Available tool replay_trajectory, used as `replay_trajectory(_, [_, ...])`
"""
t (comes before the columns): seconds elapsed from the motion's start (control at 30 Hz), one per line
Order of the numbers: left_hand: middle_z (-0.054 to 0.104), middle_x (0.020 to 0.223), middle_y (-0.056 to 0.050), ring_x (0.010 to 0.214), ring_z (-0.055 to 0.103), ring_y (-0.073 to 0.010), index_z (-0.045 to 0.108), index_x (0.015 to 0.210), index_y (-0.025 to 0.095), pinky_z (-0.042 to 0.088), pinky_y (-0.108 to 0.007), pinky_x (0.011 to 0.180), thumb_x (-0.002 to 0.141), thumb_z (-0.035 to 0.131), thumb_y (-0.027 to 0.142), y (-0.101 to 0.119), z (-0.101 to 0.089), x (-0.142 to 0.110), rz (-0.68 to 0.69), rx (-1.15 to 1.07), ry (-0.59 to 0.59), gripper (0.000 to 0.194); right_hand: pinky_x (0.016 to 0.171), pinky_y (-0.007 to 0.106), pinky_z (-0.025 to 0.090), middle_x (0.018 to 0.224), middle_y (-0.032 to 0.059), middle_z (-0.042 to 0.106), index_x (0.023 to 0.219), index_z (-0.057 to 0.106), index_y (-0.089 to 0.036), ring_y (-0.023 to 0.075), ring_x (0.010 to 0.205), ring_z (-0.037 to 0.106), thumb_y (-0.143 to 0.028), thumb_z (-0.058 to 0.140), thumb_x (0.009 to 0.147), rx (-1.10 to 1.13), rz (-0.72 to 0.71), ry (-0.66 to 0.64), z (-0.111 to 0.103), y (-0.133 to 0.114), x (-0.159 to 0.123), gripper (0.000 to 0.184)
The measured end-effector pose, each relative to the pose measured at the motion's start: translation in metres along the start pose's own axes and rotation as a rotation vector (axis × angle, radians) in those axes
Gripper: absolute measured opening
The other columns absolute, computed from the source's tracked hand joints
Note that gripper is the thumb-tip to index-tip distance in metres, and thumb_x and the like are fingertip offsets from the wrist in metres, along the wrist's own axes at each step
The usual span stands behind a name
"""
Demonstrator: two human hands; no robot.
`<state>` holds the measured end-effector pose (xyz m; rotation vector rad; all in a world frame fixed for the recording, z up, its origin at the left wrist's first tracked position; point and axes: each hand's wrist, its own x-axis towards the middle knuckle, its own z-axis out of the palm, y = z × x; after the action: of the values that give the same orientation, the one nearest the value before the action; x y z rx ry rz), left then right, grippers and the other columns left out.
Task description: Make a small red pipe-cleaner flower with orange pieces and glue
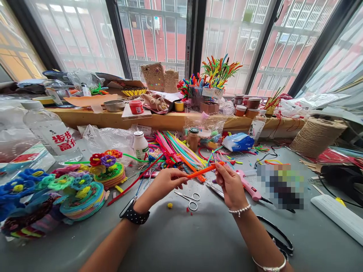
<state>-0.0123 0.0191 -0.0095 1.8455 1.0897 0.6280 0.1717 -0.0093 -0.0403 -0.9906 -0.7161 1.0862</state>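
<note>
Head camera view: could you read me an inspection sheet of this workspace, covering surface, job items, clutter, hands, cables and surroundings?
Surface: grey table, with small scraps near the scissors.
Job's things: orange pipe cleaners held up above the table; more in a multicoloured bundle behind.
Clutter: fuzzy flower pieces at left, white bottle, twine spool at right.
Left hand: pinching one end of the orange pipe cleaners.
Right hand: pinching them near the other end.
Cables: dark cord at the pink glue gun's rear.
Surroundings: crowded wooden ledge, barred windows beyond.
</note>
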Motion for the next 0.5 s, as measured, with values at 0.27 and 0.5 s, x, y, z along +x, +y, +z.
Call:
replay_trajectory(0.27, [0.059, 0.054, -0.002, 0.048, 0.055, -0.0114, 0.061, 0.06, 0.012, 0.043, -0.02, 0.046, 0.06, 0.059, 0.038, -0.004, -0.013, 0.0, -0.148, 0.02, -0.055, 0.025, 0.039, 0.017, 0.026, 0.047, -0.0061, 0.041, 0.067, 0.061, -0.014, 0.0032, 0.042, 0.032, -0.033, 0.066, 0.06, -0.011, 0.102, -0.071, -0.002, -0.002, 0.001, 0.021])
replay_trajectory(0.5, [0.061, 0.054, -0.002, 0.047, 0.057, -0.0134, 0.057, 0.059, 0.014, 0.043, -0.02, 0.043, 0.059, 0.056, 0.038, -0.013, -0.024, -0.001, -0.253, 0.12, -0.116, 0.025, 0.039, 0.018, 0.027, 0.055, -0.0041, 0.048, 0.07, 0.055, -0.014, 0.0049, 0.043, 0.037, -0.037, 0.064, 0.062, -0.314, -0.01, -0.143, -0.004, -0.002, 0.001, 0.026])
